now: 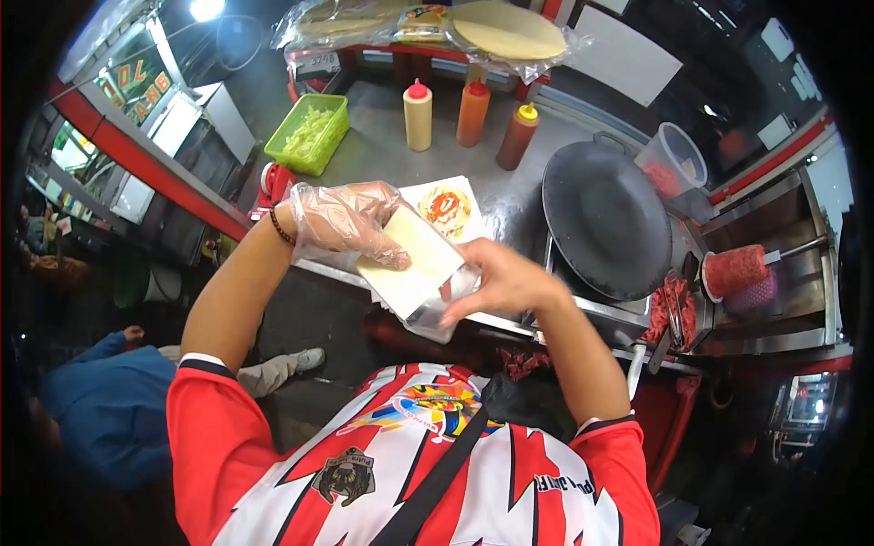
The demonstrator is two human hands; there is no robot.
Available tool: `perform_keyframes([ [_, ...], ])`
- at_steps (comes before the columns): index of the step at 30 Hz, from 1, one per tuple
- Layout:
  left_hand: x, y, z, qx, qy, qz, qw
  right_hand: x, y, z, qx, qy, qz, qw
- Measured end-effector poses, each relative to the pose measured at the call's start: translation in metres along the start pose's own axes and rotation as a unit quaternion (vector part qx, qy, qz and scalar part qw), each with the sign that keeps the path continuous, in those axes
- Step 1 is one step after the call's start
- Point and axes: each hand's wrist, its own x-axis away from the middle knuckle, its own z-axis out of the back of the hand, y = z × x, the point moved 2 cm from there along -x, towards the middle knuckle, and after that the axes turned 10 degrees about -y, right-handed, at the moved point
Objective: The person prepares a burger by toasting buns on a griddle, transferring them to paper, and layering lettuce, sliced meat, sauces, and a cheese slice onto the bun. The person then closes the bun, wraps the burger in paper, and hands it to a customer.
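My left hand point(355, 223), in a clear plastic glove, has its thumb pressed across a flat, pale yellow rectangular slab point(414, 259). The slab's exact kind is unclear. Clear plastic wrap point(430, 318) surrounds its lower right end, where my bare right hand point(501, 284) grips it with thumb and fingers. Just beyond my hands lies a round flatbread point(445, 210) with red and pale sauce, on white paper point(478, 221) on the metal counter.
Sauce bottles point(470, 114) and a green basket point(309, 135) of shredded greens stand behind. At right are a large black griddle pan point(605, 218), a meat spit point(734, 271) and tongs point(675, 314) on red meat. A person in blue point(109, 409) is at lower left.
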Motion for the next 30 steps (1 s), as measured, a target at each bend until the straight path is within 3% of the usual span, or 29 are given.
perform_keyframes([
  [3,-0.012,-0.022,0.023,-0.079,0.109,-0.077,0.988,-0.002,0.004,-0.017,0.036,0.076,0.024,0.996],
  [4,-0.015,-0.033,0.024,-0.130,0.202,-0.086,0.967,-0.003,0.013,-0.022,0.009,0.085,0.012,0.996],
  [5,-0.019,-0.047,0.020,-0.245,0.221,-0.107,0.938,-0.005,0.025,-0.027,-0.020,0.096,0.002,0.995],
  [7,-0.025,-0.071,-0.024,-0.163,0.133,-0.125,0.970,-0.006,0.036,-0.037,-0.066,0.118,-0.045,0.990],
  [9,-0.039,-0.076,-0.049,0.010,0.004,-0.087,0.996,-0.001,0.035,-0.041,-0.089,0.127,-0.121,0.980],
  [10,-0.045,-0.084,-0.054,0.111,-0.006,-0.085,0.990,0.002,0.034,-0.045,-0.065,0.128,-0.122,0.982],
  [13,-0.063,-0.134,-0.049,0.213,-0.058,-0.062,0.973,0.012,0.032,-0.051,-0.190,0.089,-0.229,0.950],
  [16,-0.070,-0.172,-0.039,0.209,-0.053,-0.023,0.976,0.022,0.029,-0.051,-0.186,0.021,-0.270,0.945],
  [18,-0.078,-0.190,-0.043,0.392,-0.020,0.019,0.920,0.033,0.049,-0.055,-0.240,-0.015,-0.238,0.941],
  [22,-0.070,-0.192,-0.036,0.433,0.061,-0.022,0.899,0.052,0.074,-0.056,-0.341,-0.053,-0.190,0.919],
  [24,-0.056,-0.174,-0.027,0.416,0.163,-0.055,0.893,0.062,0.080,-0.056,-0.376,-0.042,-0.166,0.911],
  [27,-0.051,-0.145,-0.003,0.321,0.315,-0.095,0.888,0.079,0.072,-0.049,-0.383,0.025,-0.187,0.904],
  [28,-0.058,-0.122,-0.009,0.174,0.384,-0.129,0.898,0.088,0.085,-0.052,-0.379,0.039,-0.176,0.908],
  [29,-0.066,-0.120,-0.004,-0.087,0.404,-0.144,0.899,0.094,0.088,-0.052,-0.374,0.048,-0.183,0.908],
  [30,-0.078,-0.128,0.002,-0.342,0.395,-0.149,0.840,0.101,0.089,-0.053,-0.370,0.057,-0.191,0.907],
])
